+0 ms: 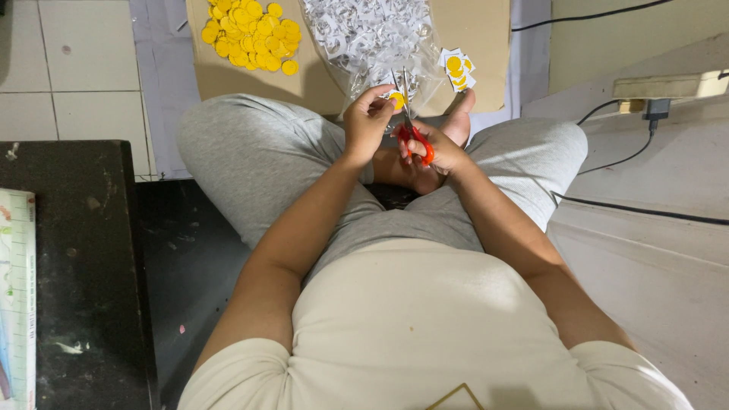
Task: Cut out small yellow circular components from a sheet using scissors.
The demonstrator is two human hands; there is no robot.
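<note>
The fingers of the left hand (367,118) pinch a small yellow sticker piece (396,99) by its edge, thumb and forefinger closed on it so that the rest of the paper stands free for the blades. Just at its 4 o'clock the right hand (437,148) is closed through the red handles of a pair of scissors (410,121), whose blades point up to 12 o'clock and meet the piece. Both hands hover over the crossed legs in grey trousers (258,159), close to the body, where the forearms can rest steady.

At 12 o'clock from the hands lies a clear bag of white paper scraps (372,34), near enough for offcuts to drop toward it. At 10 o'clock a heap of round yellow stickers (253,34) sits apart on the brown cardboard (486,30), keeping cut rounds away from the waste. At 1 o'clock a few uncut sticker squares (458,70) wait within reach of the hands. A black cable (630,209) trails along the floor at 3 o'clock.
</note>
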